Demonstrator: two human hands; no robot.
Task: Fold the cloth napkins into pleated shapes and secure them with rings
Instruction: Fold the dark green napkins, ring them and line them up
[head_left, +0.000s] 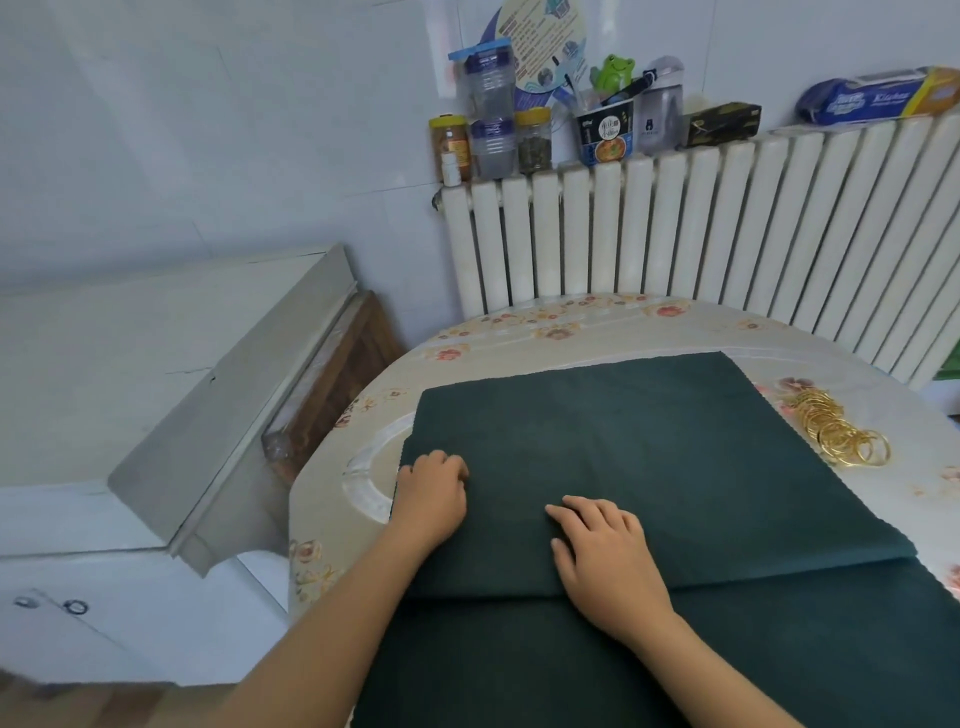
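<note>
Two hands were on the green napkin (649, 457), which lay flat on the table (519, 332) with one fold across its near part. Left hand (431, 493) had fingers curled, gripping the napkin's left edge. Right hand (605, 551) pressed flat, fingers spread, on the fold. Gold rings (841, 431) sat just beside the napkin's right edge.

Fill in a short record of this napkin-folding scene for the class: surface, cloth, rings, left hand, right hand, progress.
surface: round table with a flowered cover
cloth: dark green napkin, lying flat with one fold across its near part
rings: heap of gold rings on the table, right of the napkin
left hand: fingers curled, on the napkin's left edge
right hand: flat, pressing the fold
progress: no pleats yet, no ring on
</note>
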